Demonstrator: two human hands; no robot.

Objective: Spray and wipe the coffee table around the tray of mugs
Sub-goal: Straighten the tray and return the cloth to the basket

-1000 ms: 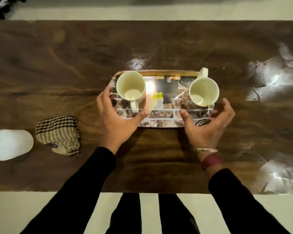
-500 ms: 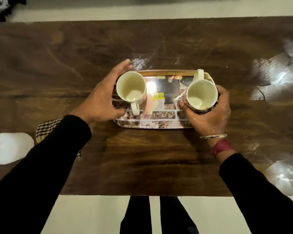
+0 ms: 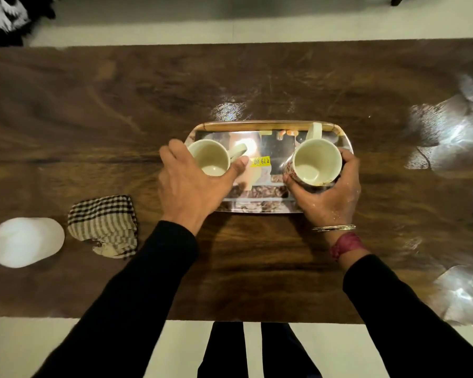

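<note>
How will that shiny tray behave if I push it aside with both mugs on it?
The tray looks thin and glossy, so it probably slides easily on the polished table. The left mug and right mug sit loose on it; they may skid or tip.

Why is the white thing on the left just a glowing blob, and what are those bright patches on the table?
Head view: the white object, likely the spray bottle, is overexposed, so its detail is washed out; the bright patches on the table are glare off its glossy surface; the tray mirrors light too.
</note>
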